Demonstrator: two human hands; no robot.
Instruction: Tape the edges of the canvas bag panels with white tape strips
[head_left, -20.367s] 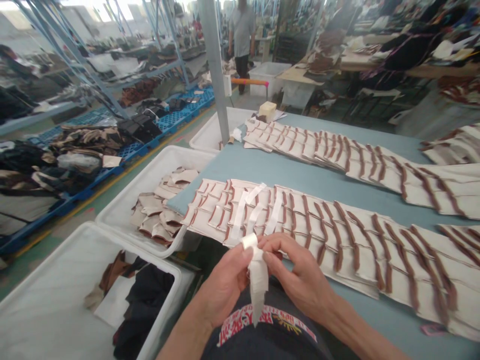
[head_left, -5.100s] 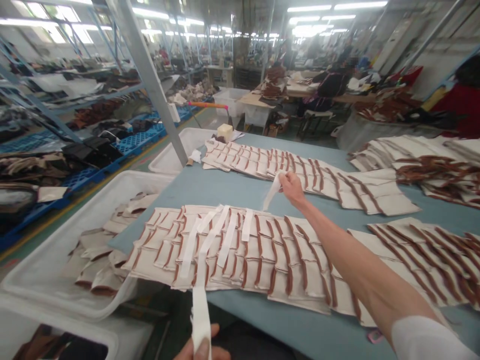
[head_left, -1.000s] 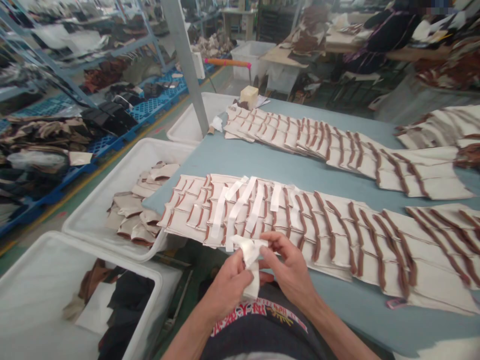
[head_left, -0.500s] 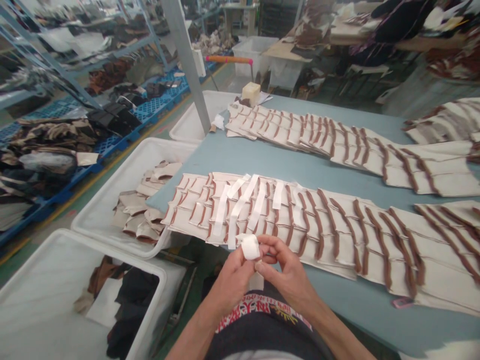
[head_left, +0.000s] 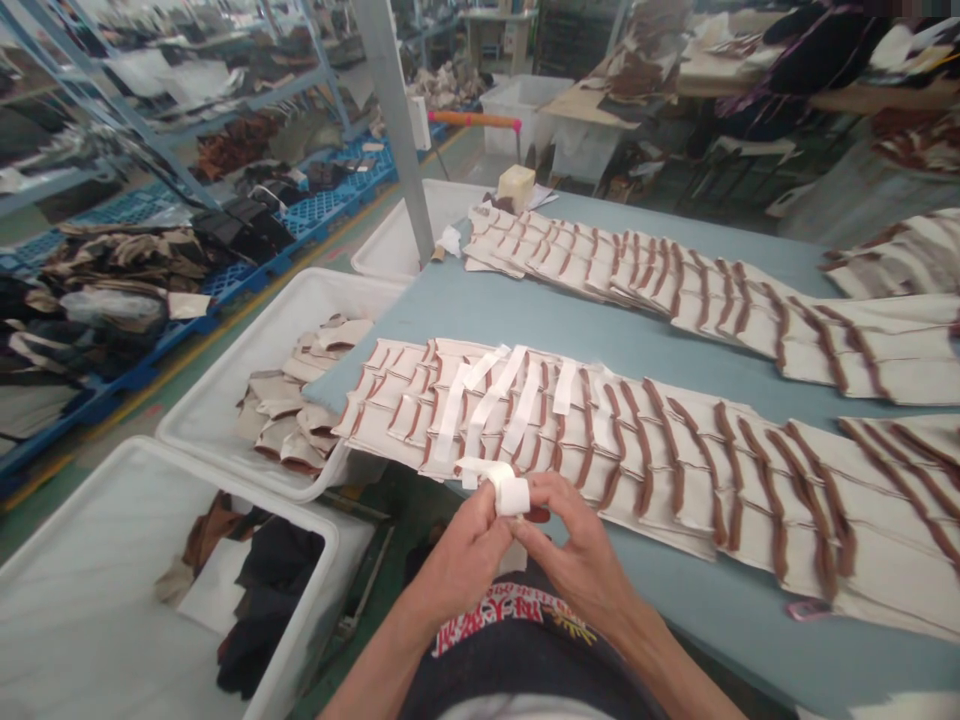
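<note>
Just past the table's near edge, both hands pinch a curled white strip (head_left: pixel 513 497), possibly tape or fabric. My left hand (head_left: pixel 466 550) is closed on its left side, with a loose end running away toward the table. My right hand (head_left: pixel 576 540) has thumb and fingers closed at its right side. A pale piece hangs below the fingertips, partly hidden. Beyond the hands lies an overlapping row of cream fabric pieces (head_left: pixel 694 470) with brown edges. Several white strips (head_left: pixel 523 408) rest across the row's left part.
A second row of cream pieces (head_left: pixel 600 255) lies farther back on the blue-green table (head_left: pixel 442 310). White bins (head_left: pixel 180 415) with fabric pieces stand at left, near a grey post (head_left: pixel 397 120). A small pink object (head_left: pixel 808 609) lies near the table's front edge.
The curled strip has turned in my fingers and shows a wider loop with a loose end to the left. The view has shifted slightly, so the table appears farther right.
</note>
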